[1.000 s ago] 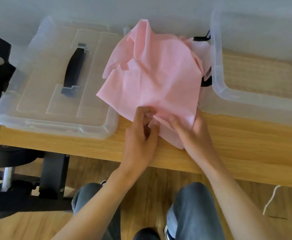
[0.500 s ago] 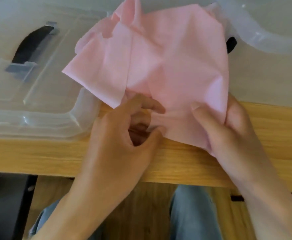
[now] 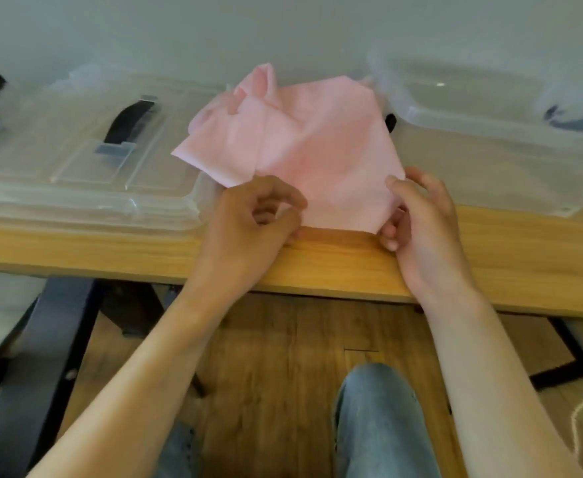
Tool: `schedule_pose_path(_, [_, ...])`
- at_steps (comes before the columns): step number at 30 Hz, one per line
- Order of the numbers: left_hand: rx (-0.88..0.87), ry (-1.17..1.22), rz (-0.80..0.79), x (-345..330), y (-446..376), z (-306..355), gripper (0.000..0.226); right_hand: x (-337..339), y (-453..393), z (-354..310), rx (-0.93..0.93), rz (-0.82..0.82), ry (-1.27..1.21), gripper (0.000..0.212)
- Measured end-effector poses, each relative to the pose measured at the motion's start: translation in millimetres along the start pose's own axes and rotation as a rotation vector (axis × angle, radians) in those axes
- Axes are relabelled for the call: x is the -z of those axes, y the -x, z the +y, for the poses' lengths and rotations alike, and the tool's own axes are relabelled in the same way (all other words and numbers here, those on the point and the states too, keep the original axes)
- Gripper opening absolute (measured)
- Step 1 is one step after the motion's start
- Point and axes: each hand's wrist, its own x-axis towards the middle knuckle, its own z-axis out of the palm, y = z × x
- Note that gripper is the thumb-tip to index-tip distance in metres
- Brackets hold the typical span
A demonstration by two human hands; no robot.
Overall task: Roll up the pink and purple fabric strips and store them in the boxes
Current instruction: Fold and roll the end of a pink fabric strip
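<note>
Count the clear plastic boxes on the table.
2. One box, lid on, lies left of the pink fabric; the other box sits to its right. More may lie outside the frame.

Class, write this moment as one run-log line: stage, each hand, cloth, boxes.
stage: starting roll | left hand: pinches near edge of crumpled pink fabric strip | right hand: grips its right corner | clear plastic boxes: no fabric visible inside
</note>
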Motion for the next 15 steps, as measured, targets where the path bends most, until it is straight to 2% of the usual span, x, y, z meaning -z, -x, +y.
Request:
schedule_pose_path(3, [-0.001,0.001,0.044,2.5,1.1,-0.3,0.014,15.0,4.5,-4.7,-0.019,-0.14,-0.188,0.033])
schedule_pose_path(5, [-0.011,0.0,0.024,4.4,3.2,0.8,0.012,20.8,11.7,-6.7,0.022,-0.254,-0.1,0.037])
schedule_pose_path(7, [-0.01,0.036,0.009,7.1,8.5,3.7,0.015,20.5,19.1,-6.8,0.105,-0.302,0.074,0.042])
schedule_pose_path(10, [-0.036,0.05,0.047,14.6,20.1,6.7,0.018,15.8,24.8,-6.6,0.225,-0.223,0.21,0.046])
schedule_pose_path(15, [-0.1,0.031,0.101,26.4,39.4,4.8,0.021,13.4,28.4,-4.2,0.301,-0.14,0.25,0.033])
